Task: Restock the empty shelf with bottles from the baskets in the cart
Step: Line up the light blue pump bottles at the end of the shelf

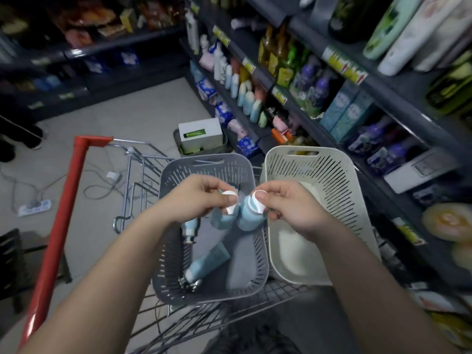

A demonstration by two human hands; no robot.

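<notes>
left hand (199,198): fingers curled, pinching the round white cap of the left bottle (221,218) from above.
right hand (291,210): same grip, thumb and fingers curled round the white cap of the right bottle (250,219).
held bottles: pale blue, smooth plastic, rounded shoulders. They hang cap-up, just beside each other over the grey basket. Can't tell if they touch.
grey basket (204,159): slotted plastic, rounded-rectangle rim, cut-out handle at the far end. Sits in the cart, on its left side.
left in grey basket: a pale blue tube-shaped bottle (207,263) lying slanted on the floor of it, nozzle toward the near-left corner. A second pale bottle (190,228) lies by the left wall, partly under the left wrist.
white basket (332,185): same slotted shape, cream plastic, touching the grey one on its right. Pale blurred patch inside, can't tell what it is.
cart (143,175): bare wire mesh, shiny metal, with a red plastic handle bar (58,226) on the left.
shelves (398,98): dark metal, on the right, yellow-green price strips on the edges, packed with coloured bottles and boxes, heavily blurred.
floor: pale tiles with loose cables, a white power strip (34,207), and a white carton (200,131) in a dark crate beyond the cart.
</notes>
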